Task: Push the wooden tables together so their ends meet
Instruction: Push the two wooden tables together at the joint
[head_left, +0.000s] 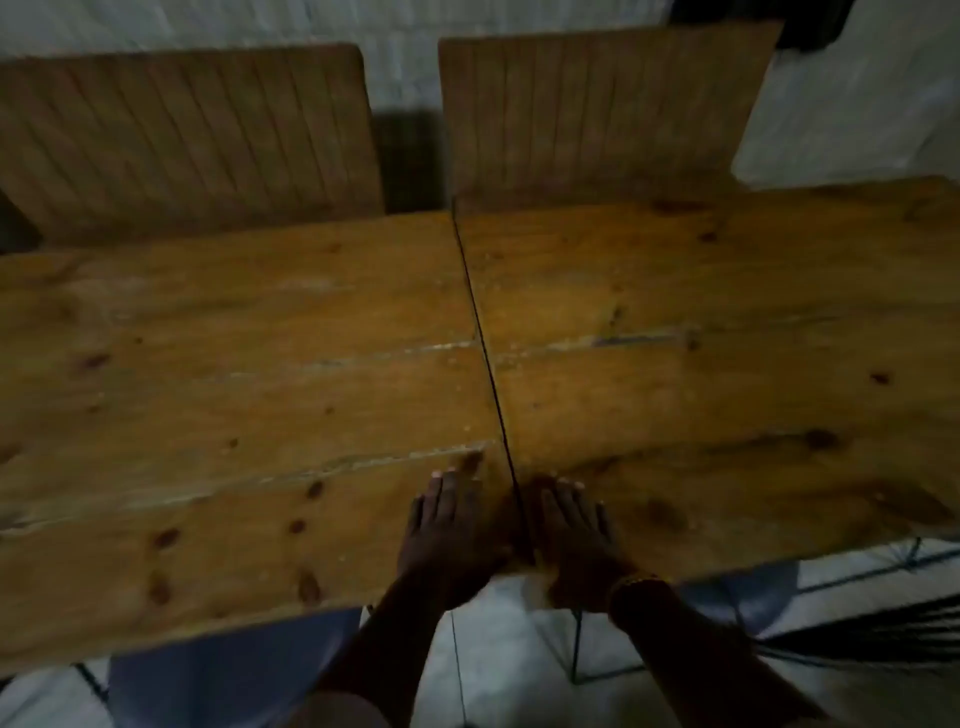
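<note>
Dim room, pale tiled floor (498, 639), and two wooden tables took up nearly the whole view. The left table (234, 374) and the right table (727, 332) sat end to end with only a thin dark seam (483, 338) between them, so the ends looked to be meeting or close to it. The right one sat a bit further back than the left, so the near edges didn't line up.

Both of the person's hands lay flat, palms down, fingers together, at the near edge on either side of the seam: left hand (451, 525) on the left table, right hand (574, 525) on the right one. A bracelet (636, 584) circled the right wrist.

Two slatted wooden benches (197, 140) stood beyond the tables. No readable writing or brand anywhere; everything was pretty blurry.
</note>
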